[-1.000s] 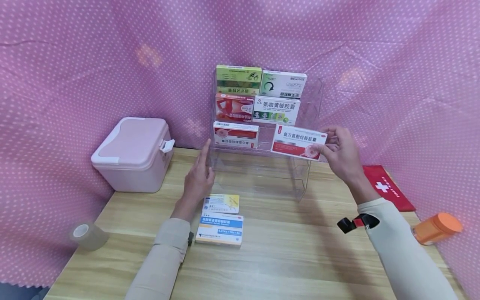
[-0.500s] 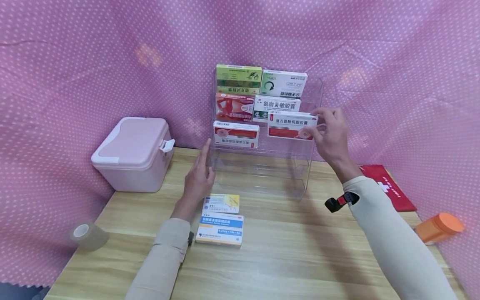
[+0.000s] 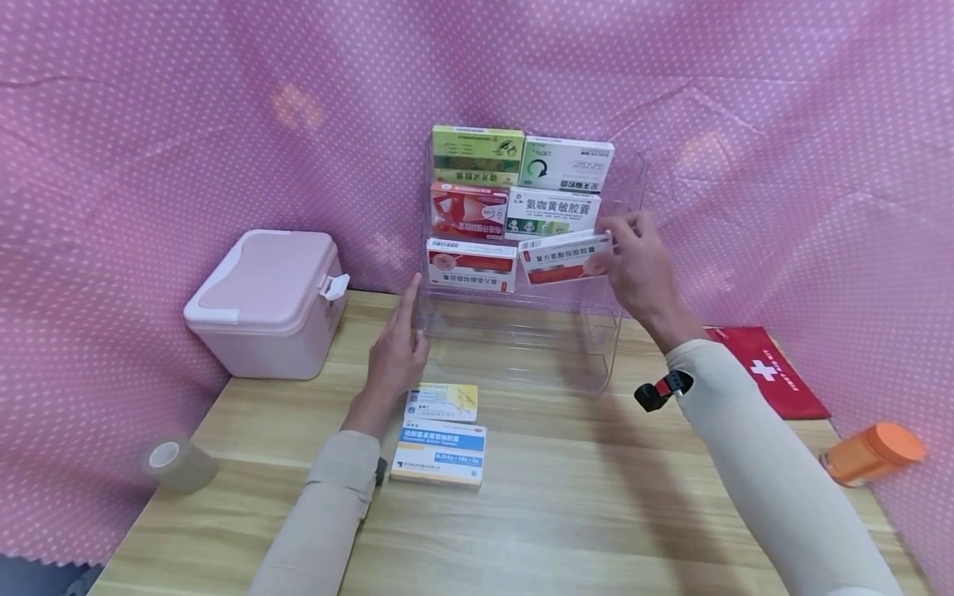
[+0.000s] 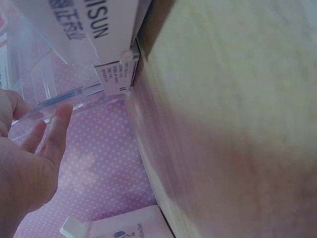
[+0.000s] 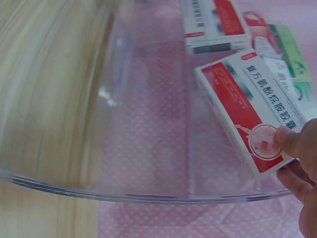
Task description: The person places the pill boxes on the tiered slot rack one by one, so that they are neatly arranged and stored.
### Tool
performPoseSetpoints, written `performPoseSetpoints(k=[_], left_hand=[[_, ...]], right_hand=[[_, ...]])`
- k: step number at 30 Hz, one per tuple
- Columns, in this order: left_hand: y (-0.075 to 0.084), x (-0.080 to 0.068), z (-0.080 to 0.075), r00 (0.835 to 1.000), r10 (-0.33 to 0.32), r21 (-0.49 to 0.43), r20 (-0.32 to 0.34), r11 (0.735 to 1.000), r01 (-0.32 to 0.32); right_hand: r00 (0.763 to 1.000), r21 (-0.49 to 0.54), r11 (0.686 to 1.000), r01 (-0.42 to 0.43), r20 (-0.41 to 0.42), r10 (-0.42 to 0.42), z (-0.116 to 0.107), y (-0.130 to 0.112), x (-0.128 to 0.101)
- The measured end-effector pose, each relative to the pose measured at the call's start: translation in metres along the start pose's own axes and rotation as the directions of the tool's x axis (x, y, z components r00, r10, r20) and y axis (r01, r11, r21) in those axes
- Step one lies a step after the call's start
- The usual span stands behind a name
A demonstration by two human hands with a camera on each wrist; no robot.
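A clear tiered rack [image 3: 596,364] on the bench [image 3: 566,497] holds 5 medicine boxes. The right hand [image 3: 637,269] pinches a red-and-white box [image 3: 564,257], now tilted into the third tier, lower than 0.5 s ago. The left hand [image 3: 395,352], fingers straight, touches the rack's side. Small box print is unreadable.

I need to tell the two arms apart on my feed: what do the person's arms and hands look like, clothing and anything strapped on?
Both arms wear long beige sleeves reaching the wrists. The left hand and right hand are bare, with no gloves or rings visible. A small black device with a red part sits at the right wrist; a dark strap edge shows on the left sleeve. No cables show.
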State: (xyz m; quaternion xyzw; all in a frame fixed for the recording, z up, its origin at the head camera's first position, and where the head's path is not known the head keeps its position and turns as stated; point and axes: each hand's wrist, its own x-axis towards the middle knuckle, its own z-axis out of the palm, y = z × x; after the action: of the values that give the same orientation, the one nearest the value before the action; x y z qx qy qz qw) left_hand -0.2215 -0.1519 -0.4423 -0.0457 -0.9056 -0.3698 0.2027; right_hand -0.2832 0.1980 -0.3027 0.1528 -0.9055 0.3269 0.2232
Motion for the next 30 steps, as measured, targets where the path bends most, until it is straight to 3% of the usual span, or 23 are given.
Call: performPoseSetpoints(k=[6,12,19,24,30], left_hand=[[0.001,0.000,0.000,1.000,-0.012,-0.007,0.007,1.000,0.012],[0.001,0.000,0.000,1.000,-0.016,0.001,0.000,1.000,0.016],[0.001,0.000,-0.001,1.000,-0.019,-0.002,0.000,1.000,0.019],[0.002,0.000,-0.002,1.000,-0.019,-0.006,-0.001,1.000,0.019],[0.002,0.000,-0.002,1.000,-0.019,-0.004,0.001,1.000,0.019]], right_hand=[[0.998,-0.078,0.997,-0.018,0.065,0.023,0.011,0.007,-0.009],[0.991,-0.220,0.967,0.125,0.075,-0.111,0.016,0.013,-0.018],[0.985,-0.272,0.947,0.169,0.069,-0.155,0.013,0.006,-0.028],[0.978,-0.261,0.944,0.202,0.010,-0.207,0.015,0.005,-0.047],[0.963,-0.156,0.960,0.234,-0.101,-0.251,0.031,0.000,-0.078]])
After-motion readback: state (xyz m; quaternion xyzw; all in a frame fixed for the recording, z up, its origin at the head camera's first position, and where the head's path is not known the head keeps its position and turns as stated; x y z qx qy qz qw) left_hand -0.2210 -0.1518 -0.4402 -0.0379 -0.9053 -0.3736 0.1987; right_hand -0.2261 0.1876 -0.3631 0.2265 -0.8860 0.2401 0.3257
